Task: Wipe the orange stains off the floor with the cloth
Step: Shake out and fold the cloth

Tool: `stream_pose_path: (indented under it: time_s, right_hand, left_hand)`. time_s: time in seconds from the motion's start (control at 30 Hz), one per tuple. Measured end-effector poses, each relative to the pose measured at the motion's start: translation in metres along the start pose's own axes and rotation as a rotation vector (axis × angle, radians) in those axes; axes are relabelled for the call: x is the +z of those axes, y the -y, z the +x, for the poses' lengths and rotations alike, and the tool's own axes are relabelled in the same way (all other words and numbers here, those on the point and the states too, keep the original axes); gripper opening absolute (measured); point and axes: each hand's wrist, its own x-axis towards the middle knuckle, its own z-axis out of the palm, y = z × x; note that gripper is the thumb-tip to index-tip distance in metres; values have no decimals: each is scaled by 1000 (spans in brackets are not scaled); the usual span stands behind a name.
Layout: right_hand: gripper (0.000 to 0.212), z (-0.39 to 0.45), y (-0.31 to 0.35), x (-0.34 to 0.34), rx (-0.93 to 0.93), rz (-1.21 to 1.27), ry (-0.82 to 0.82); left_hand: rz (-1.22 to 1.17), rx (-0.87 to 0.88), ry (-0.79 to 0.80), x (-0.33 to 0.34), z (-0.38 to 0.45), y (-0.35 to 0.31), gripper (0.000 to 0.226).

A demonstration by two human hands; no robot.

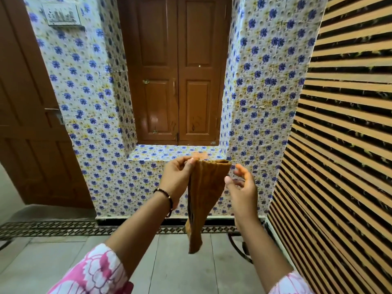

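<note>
A mustard-brown cloth (204, 192) hangs in the air in front of me, its lower end dangling above the grey floor (169, 262). My left hand (180, 175) pinches its top left corner between thumb and fingers. My right hand (241, 185) is just right of the cloth with fingers spread and loosely bent, apart from the fabric. A faint orange smear (199, 155) shows on the tiled ledge behind the cloth's top edge. No orange stain is visible on the floor.
A blue-flowered tiled wall (101, 124) with a recessed ledge (161, 152) and brown wooden shutters (178, 81) faces me. A brown door (27, 124) stands at left. A striped slatted panel (343, 145) fills the right. A dark curved metal frame (239, 245) stands low at right.
</note>
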Motion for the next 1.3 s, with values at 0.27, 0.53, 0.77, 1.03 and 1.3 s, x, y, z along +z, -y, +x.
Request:
stream_pose_path:
  time_s: [0.27,0.53,0.77,1.03,1.3]
  right_hand:
    - [14,12,20,-4,298,314,407]
    - [12,13,83,13,61,264,474]
    - [9,34,103,-13,78,218,313]
    - [12,32,88,-52,258,299,223]
    - [31,25,106,-81,245,414,271]
  left_hand:
    - [-48,28,61,-31,0,-14,16]
    - [-390,-154,106,-29,-16,-4,34]
    - [-380,-341,473,-8,-38,23,90]
    - [-214,-220,453,3,-41,10,7]
    - [-250,-101,466,8,-30,-10,24]
